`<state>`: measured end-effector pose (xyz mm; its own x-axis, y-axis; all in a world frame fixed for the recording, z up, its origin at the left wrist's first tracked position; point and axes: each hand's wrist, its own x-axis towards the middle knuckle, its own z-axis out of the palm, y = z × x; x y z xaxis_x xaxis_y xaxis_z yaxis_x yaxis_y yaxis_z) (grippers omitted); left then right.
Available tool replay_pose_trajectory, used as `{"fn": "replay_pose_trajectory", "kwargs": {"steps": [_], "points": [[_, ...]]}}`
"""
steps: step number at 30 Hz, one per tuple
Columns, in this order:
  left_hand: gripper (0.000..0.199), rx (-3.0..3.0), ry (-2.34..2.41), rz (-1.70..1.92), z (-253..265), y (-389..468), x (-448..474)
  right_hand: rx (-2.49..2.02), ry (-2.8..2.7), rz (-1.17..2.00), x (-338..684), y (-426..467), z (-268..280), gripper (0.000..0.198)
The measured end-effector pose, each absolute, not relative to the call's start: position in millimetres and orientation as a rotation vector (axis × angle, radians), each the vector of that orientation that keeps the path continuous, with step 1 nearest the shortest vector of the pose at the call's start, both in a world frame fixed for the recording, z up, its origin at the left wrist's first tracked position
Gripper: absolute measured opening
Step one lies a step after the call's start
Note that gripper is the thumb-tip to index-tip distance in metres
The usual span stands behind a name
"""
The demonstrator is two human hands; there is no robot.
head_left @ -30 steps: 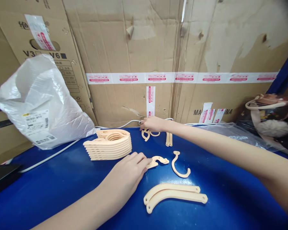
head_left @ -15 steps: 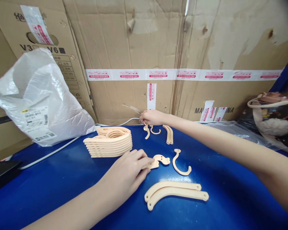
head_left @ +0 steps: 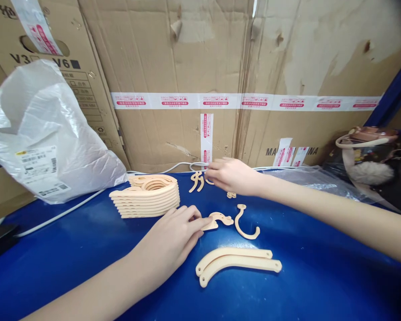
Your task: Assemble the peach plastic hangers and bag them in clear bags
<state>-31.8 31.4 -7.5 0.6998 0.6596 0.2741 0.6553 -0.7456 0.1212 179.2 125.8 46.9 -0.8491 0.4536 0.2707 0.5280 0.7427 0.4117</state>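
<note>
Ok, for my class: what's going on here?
A person's left hand touches a small pale piece on the blue table. The right hand is farther back, by small curved parts; whether it grips anything is unclear. A pale hook and two curved bars lie nearby; a pale stack stands left.

left fingers [head_left: 204,221]: on notched piece [head_left: 229,220] | right fingers [head_left: 213,173]: near small curved pieces [head_left: 201,184]

Left of and beyond the left hand [head_left: 175,234] stands a stack of folding hangers [head_left: 147,207], with a plastic bag [head_left: 53,138] farther left. At its fingertips is a hanger connector [head_left: 212,224]; right of that, a hook [head_left: 238,226] (nearer than the right hand [head_left: 232,176]), two hanger arms [head_left: 239,261] nearer still. Small curved pieces [head_left: 194,183] lie left of the right hand.
</note>
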Motion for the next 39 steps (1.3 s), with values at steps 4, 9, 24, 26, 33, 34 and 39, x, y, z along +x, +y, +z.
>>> {"fn": "replay_pose_trajectory", "kwargs": {"steps": [4,9,24,26,33,34,39], "points": [[0.036,2.961,1.143,0.399,-9.3,32.0,-30.0,-0.924,-2.753,-0.301,222.4,57.5,30.5,0.023],[0.040,3.008,1.204,0.294,-8.5,38.8,-20.8,-1.010,-2.748,0.061,256.2,32.1,11.3,0.020],[0.032,3.111,1.301,0.297,-1.4,25.9,-7.1,-0.962,-2.761,0.251,248.7,-4.1,10.4,0.025],[0.034,3.103,1.293,0.303,-2.5,28.9,-8.5,-1.029,-2.737,0.250,244.5,-4.7,7.5,0.024],[0.052,2.975,1.317,0.243,1.3,33.4,-10.4,-1.110,-2.729,-0.053,236.5,5.7,4.9,0.023],[0.055,2.959,1.319,0.250,2.0,32.1,-10.1,-1.109,-2.727,-0.103,235.5,6.8,5.2,0.022],[0.055,2.930,1.290,0.367,3.8,20.9,-9.3,-1.138,-2.683,-0.164,234.5,5.8,7.5,0.022]]}}
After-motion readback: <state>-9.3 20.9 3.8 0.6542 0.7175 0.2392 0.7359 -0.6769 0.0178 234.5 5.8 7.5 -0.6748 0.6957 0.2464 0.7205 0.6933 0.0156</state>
